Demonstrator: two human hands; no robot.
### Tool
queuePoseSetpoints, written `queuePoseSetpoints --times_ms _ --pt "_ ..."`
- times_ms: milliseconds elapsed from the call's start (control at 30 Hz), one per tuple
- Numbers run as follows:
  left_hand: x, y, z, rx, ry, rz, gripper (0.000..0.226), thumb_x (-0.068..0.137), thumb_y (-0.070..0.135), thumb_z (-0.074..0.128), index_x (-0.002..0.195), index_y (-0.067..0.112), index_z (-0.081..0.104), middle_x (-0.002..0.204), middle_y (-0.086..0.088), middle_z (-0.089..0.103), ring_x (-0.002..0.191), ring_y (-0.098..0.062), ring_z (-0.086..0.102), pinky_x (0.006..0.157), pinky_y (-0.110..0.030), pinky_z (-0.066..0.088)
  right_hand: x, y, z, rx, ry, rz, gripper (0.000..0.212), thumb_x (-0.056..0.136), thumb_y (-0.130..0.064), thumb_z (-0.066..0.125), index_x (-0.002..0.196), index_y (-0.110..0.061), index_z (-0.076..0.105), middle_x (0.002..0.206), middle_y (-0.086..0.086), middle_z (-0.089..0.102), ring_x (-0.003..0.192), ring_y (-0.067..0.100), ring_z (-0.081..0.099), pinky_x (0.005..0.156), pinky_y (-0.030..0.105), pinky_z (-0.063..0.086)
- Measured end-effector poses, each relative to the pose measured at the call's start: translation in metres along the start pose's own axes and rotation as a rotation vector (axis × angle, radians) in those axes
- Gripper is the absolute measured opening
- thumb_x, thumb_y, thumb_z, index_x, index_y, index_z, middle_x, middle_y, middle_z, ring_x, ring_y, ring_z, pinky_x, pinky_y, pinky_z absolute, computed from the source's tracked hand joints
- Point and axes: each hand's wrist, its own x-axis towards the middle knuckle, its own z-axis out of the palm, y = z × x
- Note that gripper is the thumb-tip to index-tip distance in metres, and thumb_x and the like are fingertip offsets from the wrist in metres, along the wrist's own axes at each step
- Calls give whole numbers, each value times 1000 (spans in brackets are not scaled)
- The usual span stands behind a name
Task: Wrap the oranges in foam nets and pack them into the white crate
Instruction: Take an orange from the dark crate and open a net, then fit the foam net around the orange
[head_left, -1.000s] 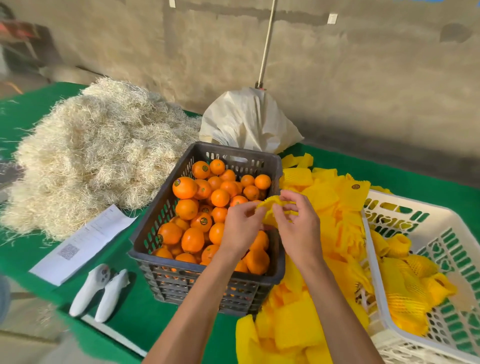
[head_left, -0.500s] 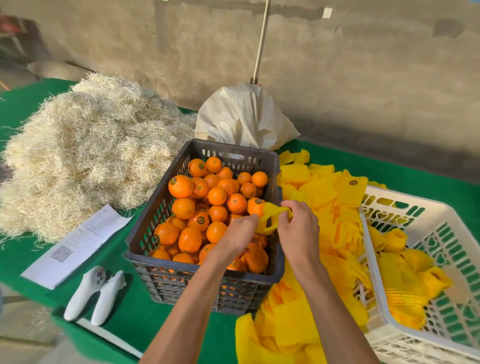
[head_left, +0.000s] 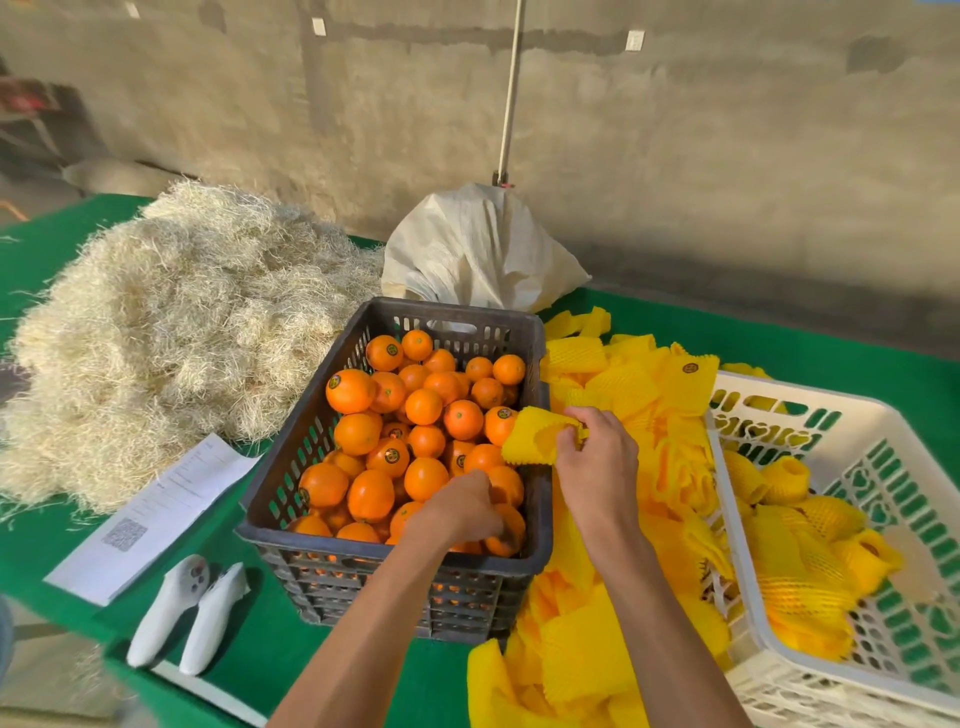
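A net (head_left: 537, 435) is being pinched by the right hand (head_left: 597, 462); an orange (head_left: 506, 525) at the dark crate's (head_left: 395, 545) 5 o'clock is being gripped by the left hand (head_left: 460, 506).

White crate (head_left: 810, 680) cropped at right edge; left hand (head_left: 460, 512) fingertips possibly among oranges (head_left: 423, 405).

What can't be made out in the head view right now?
- Left hand: its fingers reach down among the oranges in the dark crate; the back of the hand hides whether they grip one.
- White crate: cut off by the right and bottom edges.
- Paper sheet: print too small to read.
- Oranges low in the dark crate: buried under the top layer.
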Motion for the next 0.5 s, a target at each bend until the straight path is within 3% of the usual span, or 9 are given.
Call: queuePoseSetpoints --times_ms 67,100,167,233,300,400,500 --pt "-5 -3 -8 -118 71 67 41 75 33 85 100 8 62 97 -7 68 90 -26 67 71 -44 57 2 2 -5 7 11 2 28 101 -14 58 127 -11 67 127 8 64 117 24 59 87 23 43" --pt "-9 -7 -14 -213 132 118 37 73 34 85 88 12 60 82 -3 63 76 -21 63 61 -41 48 4 3 -7 13 18 0 27 101 -14 58 126 -12 67 126 8 63 117 23 58 87 24 44" --pt "-21 -9 -32 -432 260 205 35 75 36 86 74 14 58 68 3 54 62 -14 50 57 -39 39 8 4 -9 17 22 -11 27 100 -14 58 126 -12 67 125 7 63 115 23 59 86 22 43" --pt "-36 -5 -50 -766 292 214 36 79 40 87 94 10 74 92 4 73 84 -11 68 73 -37 59 7 2 -7 9 12 -31 27 100 -16 58 125 -14 67 123 6 62 111 23 60 82 21 41" --pt "-47 3 -59 -1117 177 197 60 77 44 89 124 11 71 123 -2 74 116 -18 69 96 -41 60 3 -3 -4 -4 11 -57 26 100 -20 58 124 -16 67 123 4 61 109 22 61 80 26 45" --pt "-61 16 -58 -1301 -30 268 62 84 52 80 134 21 63 132 -4 72 126 -22 66 106 -43 51 -3 -10 3 -3 2 -87 22 99 -26 60 119 -20 67 117 0 61 103 20 61 74 28 45" --pt "-68 24 -47 -1431 -147 277 74 80 56 76 140 17 62 138 -13 67 129 -31 63 112 -45 46 -8 -13 8 31 -63 -105 20 93 -23 69 113 -20 66 112 0 59 97 18 60 71 26 41"
